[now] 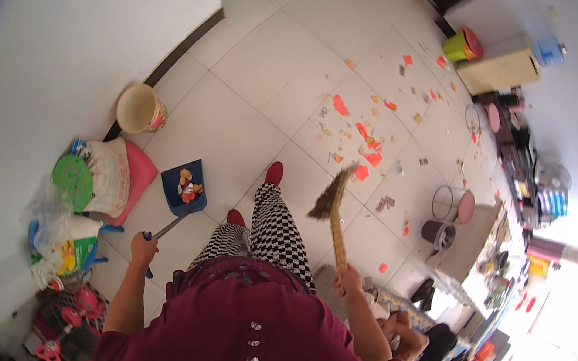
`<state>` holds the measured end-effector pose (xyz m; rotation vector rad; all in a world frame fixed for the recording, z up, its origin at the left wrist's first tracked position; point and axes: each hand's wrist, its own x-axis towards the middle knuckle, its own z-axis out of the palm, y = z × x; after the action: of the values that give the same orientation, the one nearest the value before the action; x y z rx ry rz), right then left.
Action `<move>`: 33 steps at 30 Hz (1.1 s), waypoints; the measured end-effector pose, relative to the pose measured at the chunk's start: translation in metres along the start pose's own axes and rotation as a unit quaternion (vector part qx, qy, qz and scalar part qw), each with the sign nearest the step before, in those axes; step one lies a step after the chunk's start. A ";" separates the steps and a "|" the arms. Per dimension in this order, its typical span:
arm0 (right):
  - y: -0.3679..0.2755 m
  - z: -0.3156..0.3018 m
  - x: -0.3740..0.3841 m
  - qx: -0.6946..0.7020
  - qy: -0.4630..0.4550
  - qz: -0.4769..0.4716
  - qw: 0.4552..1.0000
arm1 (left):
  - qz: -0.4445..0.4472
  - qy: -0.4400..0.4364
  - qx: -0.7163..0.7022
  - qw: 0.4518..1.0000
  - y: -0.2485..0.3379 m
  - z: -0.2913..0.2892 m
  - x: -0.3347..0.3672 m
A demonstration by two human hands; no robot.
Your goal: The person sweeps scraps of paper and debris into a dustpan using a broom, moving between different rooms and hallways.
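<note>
My left hand (143, 249) is closed round the handle of a long-handled dustpan. The blue dustpan (169, 198) rests on the tiled floor to my left, with orange and pale scraps (189, 188) lying in it. In my right hand (347, 281) is the straw handle of a broom (337, 236), the fingers wrapped round it. The dark bristles of the broom head (329, 196) are at the floor, just on the near side of a spread of orange paper scraps (369, 144) and small litter.
A cream bucket (138, 109) stands by the left wall, near sacks (101, 175) and a pink container (137, 180). At right are a small bin (438, 234), a table (470, 241) and a person's bare arm (401, 330). A green bin (460, 48) stands farther back.
</note>
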<state>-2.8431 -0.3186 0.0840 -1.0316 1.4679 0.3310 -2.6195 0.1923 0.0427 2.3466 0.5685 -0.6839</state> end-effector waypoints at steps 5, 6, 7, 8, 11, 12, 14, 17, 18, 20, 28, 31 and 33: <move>0.079 -0.007 0.001 0.301 0.042 0.206 0.930 | -0.019 -0.031 -0.037 0.999 0.000 0.003 -0.002; 0.087 -0.011 0.011 0.339 0.068 0.241 0.907 | -0.012 -0.035 -0.027 0.999 0.012 0.004 -0.005; 0.093 -0.015 0.022 0.348 0.067 0.246 0.902 | -0.036 -0.044 -0.019 0.998 0.023 0.004 -0.010; 0.094 -0.020 0.037 0.388 0.048 0.272 0.879 | -0.064 -0.049 -0.013 0.997 0.032 0.001 -0.015; 0.094 -0.034 0.081 0.465 0.017 0.235 0.853 | -0.054 -0.070 0.030 0.996 0.058 0.004 -0.017; 0.084 -0.036 0.091 0.476 0.008 0.214 0.853 | -0.050 -0.071 0.041 0.995 0.072 0.006 -0.018; 0.048 -0.038 0.101 0.516 -0.022 0.196 0.834 | -0.022 -0.066 0.068 0.995 0.101 0.009 -0.024; 0.010 -0.058 0.088 0.529 -0.055 0.174 0.829 | 0.023 -0.049 0.069 0.996 0.121 0.016 -0.021; 0.006 -0.067 0.081 0.486 -0.063 0.121 0.863 | 0.028 -0.052 0.075 0.995 0.131 0.019 -0.022; -0.002 -0.084 0.060 0.447 -0.066 0.065 0.890 | 0.091 -0.031 0.147 0.984 0.158 0.024 -0.024; 0.012 -0.124 0.028 0.348 0.104 0.095 0.927 | 0.161 -0.038 0.143 0.976 0.255 0.073 -0.017; 0.002 -0.140 0.075 0.392 0.095 0.195 0.894 | 0.186 -0.058 0.216 0.957 0.290 0.097 -0.013; -0.009 -0.146 0.110 0.467 0.076 0.210 0.856 | 0.236 -0.069 0.184 0.952 0.324 0.122 -0.015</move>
<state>-2.9150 -0.4734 0.0183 0.0572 1.7047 -0.1807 -2.4944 -0.1239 0.1120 2.6054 -0.2061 -0.7634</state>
